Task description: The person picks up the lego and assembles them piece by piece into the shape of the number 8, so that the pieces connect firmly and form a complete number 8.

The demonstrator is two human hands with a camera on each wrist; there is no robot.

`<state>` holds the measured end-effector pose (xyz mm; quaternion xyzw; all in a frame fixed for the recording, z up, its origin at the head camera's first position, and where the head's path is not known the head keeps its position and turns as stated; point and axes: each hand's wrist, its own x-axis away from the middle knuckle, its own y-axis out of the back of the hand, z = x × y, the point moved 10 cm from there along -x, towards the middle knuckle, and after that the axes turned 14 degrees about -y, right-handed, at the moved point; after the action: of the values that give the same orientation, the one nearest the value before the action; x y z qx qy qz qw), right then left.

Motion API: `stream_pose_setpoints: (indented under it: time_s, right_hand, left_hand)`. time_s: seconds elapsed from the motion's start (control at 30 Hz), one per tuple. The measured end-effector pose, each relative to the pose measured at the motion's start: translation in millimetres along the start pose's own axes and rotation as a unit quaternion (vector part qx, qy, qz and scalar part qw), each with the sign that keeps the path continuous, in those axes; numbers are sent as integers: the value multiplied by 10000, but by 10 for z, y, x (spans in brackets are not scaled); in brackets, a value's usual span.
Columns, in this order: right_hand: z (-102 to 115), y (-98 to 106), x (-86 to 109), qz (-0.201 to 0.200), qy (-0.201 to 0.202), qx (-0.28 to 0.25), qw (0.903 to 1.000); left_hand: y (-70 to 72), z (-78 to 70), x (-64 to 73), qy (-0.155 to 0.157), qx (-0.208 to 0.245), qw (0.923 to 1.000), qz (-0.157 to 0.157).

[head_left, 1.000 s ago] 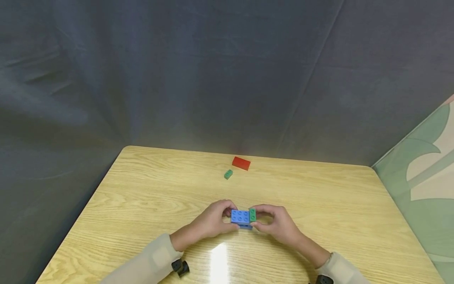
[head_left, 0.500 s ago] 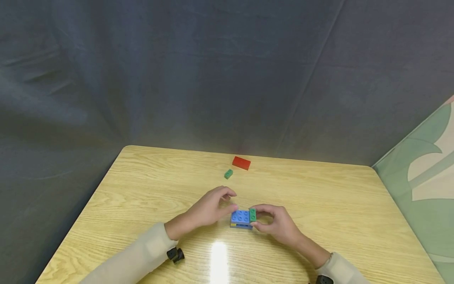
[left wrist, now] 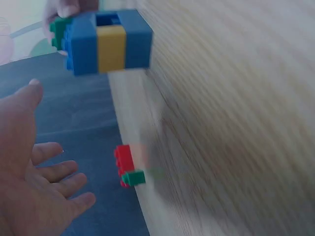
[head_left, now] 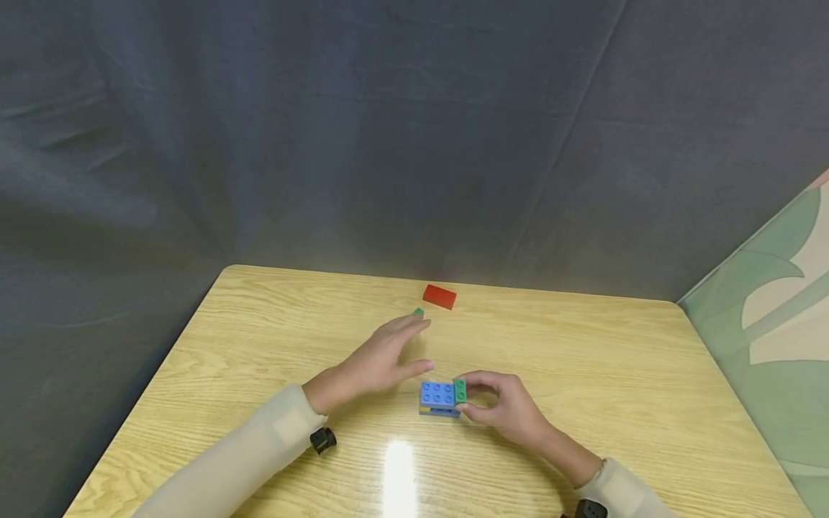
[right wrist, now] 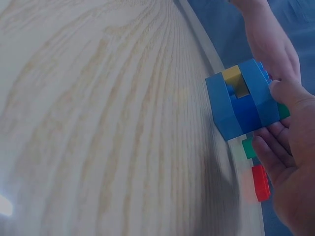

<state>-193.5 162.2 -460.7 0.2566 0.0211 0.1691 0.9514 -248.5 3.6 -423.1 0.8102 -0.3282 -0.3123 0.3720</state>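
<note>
A stack of toy building bricks (head_left: 437, 393) stands on the table, with blue bricks above and below. Between these layers sit a yellow brick (left wrist: 111, 49) and a darker blue brick (right wrist: 247, 113). A small green brick (head_left: 460, 391) tops the right end of the stack, and my right hand (head_left: 508, 408) pinches it between thumb and fingers. Fingers spread and holding nothing, my left hand (head_left: 376, 360) hovers above the table, left of and beyond the stack. Its fingertips partly cover a loose green brick (head_left: 419, 311) in the head view; contact is not visible in the left wrist view.
A red brick (head_left: 440, 296) lies near the far edge of the wooden table (head_left: 291, 324), just past the loose green brick. Dark cloth (head_left: 414, 144) hangs behind and left of the table. A patterned panel (head_left: 777, 345) borders the right side.
My left hand has let go of the stack and moved away from me toward the loose green brick, its fingers straightening. The right hand stays on the stack's green brick.
</note>
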Motion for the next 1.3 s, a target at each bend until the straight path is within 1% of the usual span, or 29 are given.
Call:
stream_pose_setpoints:
  time_s: [0.07, 0.17, 0.27, 0.4, 0.7, 0.87, 0.97, 1.17, 1.3]
  right_hand:
    - [-2, -2, -1, 20, -5, -22, 10000]
    - [-2, -3, -3, 28, -20, -23, 10000]
    - [2, -1, -4, -1, -35, 13, 10000]
    - [10, 0, -5, -16, -48, 33, 10000]
    - [24, 1, -3, 6, -41, 50, 10000]
    - [17, 0, -7, 13, -90, 36, 10000]
    - [15, -5, -8, 29, -99, 28, 9999]
    - [11, -12, -8, 52, -84, 24, 9999]
    - [2, -9, -11, 39, -90, 4, 10000]
  left_hand:
    - [-5, 35, -30, -70, -292, 9995, 130]
    - [-7, 96, -80, -174, -641, 9975, 237]
    - [-12, 166, -124, -196, -777, 9963, 301]
    - [-29, 269, -173, -129, -776, 9960, 417]
    - [-50, 476, -268, 56, -818, 9950, 568]
    - [-65, 536, -315, 71, -812, 9948, 612]
    - [-68, 569, -333, 58, -854, 9946, 586]
    - [-89, 631, -356, -51, -1011, 9934, 537]
    - [-123, 676, -365, -21, -957, 9935, 617]
